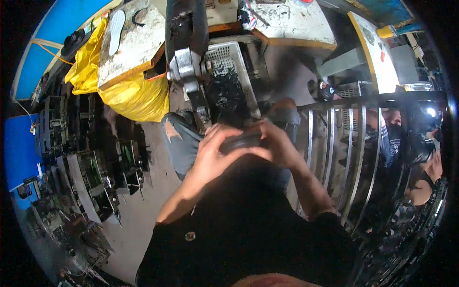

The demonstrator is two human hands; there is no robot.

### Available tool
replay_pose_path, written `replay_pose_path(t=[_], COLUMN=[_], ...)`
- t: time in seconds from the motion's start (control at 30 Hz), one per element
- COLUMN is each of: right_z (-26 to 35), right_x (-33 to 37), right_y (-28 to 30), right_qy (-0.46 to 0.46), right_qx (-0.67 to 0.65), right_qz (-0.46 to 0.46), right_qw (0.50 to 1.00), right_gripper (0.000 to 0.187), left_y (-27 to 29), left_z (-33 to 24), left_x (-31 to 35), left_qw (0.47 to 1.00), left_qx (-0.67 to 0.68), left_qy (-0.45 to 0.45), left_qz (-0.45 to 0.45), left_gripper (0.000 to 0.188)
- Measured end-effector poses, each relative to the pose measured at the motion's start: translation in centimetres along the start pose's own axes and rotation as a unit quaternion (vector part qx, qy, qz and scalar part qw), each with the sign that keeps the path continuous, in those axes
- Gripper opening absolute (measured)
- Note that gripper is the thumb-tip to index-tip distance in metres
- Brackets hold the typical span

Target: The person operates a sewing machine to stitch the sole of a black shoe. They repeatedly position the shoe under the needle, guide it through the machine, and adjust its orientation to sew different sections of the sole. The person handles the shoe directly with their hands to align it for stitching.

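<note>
My left hand [213, 149] and my right hand [276, 144] meet in front of my body, above my lap. Both are curled around the ends of a dark, smooth piece [242, 141]; its kind cannot be made out. Thumbs lie along its near side, fingers along the far side. Just beyond my left hand, the narrow metal end of a machine arm [191, 71] points down toward me. Past the hands, a white plastic basket [247, 71] holds dark scraps.
A worn worktable [138, 48] carries a white insole [116, 32]; a yellow sack [138, 98] bulges below it. Another table [301, 24] stands far right. Metal rack bars [354, 158] run along my right, with another person's arm [423, 189] beyond. Dark racks [86, 177] fill the left.
</note>
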State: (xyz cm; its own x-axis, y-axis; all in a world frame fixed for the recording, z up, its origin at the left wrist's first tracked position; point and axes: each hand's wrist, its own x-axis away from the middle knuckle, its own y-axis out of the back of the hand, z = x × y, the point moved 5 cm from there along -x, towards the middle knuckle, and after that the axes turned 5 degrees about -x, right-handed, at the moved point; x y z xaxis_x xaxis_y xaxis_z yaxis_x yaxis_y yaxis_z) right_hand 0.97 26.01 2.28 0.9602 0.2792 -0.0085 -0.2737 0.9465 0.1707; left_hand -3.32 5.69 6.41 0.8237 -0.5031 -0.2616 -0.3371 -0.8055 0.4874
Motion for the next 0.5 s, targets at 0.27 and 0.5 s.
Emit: replay_pose_path(t=[0.27,0.5], right_z=[-3.4,-5.0], right_x=[6.5,6.8], right_y=[5.0,5.1], right_qy=[-0.031,0.034], right_qx=[-0.346,-0.432], right_qz=[-0.307,-0.249], right_qw=[0.886,0.866], right_gripper=[0.064,0.061], left_y=[0.4,0.1], left_z=[10.2,6.4], left_x=[4.7,4.1], left_qw=[0.922,0.908], left_qx=[0.304,0.375], left_qy=[0.211,0.181], left_qz=[-0.116,-0.039], left_gripper=[0.097,0.061])
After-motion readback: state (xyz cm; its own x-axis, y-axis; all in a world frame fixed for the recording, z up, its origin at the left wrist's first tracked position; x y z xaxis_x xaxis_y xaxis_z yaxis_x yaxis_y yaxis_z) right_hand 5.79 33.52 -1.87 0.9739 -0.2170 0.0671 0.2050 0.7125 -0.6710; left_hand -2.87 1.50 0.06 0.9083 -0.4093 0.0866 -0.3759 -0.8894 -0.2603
